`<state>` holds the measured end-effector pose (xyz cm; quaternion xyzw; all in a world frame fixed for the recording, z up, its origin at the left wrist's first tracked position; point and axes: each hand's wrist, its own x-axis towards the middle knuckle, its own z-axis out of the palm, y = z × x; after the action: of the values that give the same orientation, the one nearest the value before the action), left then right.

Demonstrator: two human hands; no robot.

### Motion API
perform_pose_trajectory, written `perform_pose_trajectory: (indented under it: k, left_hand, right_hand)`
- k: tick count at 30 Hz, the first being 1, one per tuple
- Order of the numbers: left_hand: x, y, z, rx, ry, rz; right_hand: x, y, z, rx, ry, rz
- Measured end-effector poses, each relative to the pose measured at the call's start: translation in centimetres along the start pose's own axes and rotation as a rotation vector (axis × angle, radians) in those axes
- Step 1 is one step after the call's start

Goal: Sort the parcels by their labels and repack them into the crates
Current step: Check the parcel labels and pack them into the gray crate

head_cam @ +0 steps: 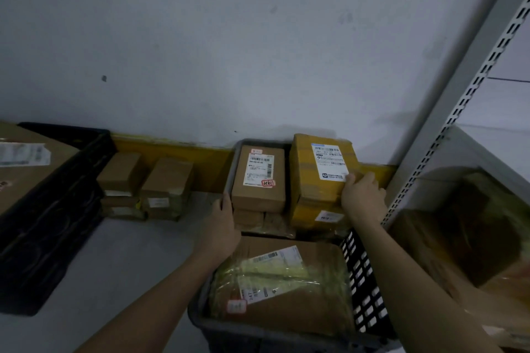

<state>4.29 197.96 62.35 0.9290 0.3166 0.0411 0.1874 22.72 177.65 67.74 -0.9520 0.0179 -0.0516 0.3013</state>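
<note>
My right hand (362, 195) grips the near corner of the yellow parcel (318, 178), which sits high at the right end of the grey crate (229, 178) against the wall, while my left hand (222, 219) curls over that crate's left rim beside the brown parcel (258, 180). With a hold on one corner only, I think the yellow parcel could tip or slide off the stack, perhaps onto the big taped parcel (282, 281) in the nearer crate (243, 332). Pulling the rim could also drag the crate across the floor.
</note>
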Motion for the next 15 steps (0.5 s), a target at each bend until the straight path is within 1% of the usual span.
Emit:
perform_pose_trajectory:
  k: [4,7,10,11,13,15]
  left_hand:
    - [0.0,0.2,0.0,0.001,-0.011,-0.004]
    - [0.2,0.0,0.1,-0.007,0.012,-0.020]
    - [0.3,-0.1,0.2,-0.010,0.019,-0.021]
    - [0.3,-0.1,0.2,-0.026,0.021,-0.017]
    - [0.3,-0.2,0.4,-0.081,0.035,0.002]
    - [0.4,-0.4,0.2,-0.152,0.046,0.004]
  right_hand:
    - [0.0,-0.6,0.9,-0.005,0.016,0.007]
    - [0.3,-0.3,0.7,-0.025,-0.017,-0.004]
    - [0.7,-0.3,0.0,-0.099,-0.043,-0.013]
    - [0.7,-0.5,-0.3,-0.136,-0.031,-0.023]
    - [0.4,-1.3,-0.9,-0.166,0.045,-0.087]
    - [-0.1,-2.7,-1.2,-0.109,0.134,-0.209]
